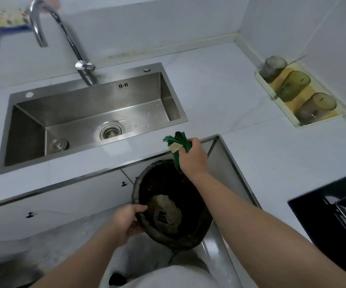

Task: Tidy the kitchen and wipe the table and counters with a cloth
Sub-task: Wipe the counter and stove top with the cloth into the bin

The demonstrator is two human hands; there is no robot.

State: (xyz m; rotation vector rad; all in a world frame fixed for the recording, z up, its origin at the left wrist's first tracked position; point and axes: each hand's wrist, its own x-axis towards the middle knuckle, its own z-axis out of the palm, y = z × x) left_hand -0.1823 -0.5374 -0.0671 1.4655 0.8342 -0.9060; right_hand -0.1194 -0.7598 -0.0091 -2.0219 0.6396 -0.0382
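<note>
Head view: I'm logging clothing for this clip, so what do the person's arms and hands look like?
Both forearms are bare up to the frame edge, with no sleeves showing. The left hand and right hand wear no gloves, and no watch, ring or bracelet is visible. A pale grey garment shows at the bottom edge.

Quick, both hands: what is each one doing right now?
Left hand: closed on the rim of the dark bin.
Right hand: closed on a green bundle, above the bin.
</note>
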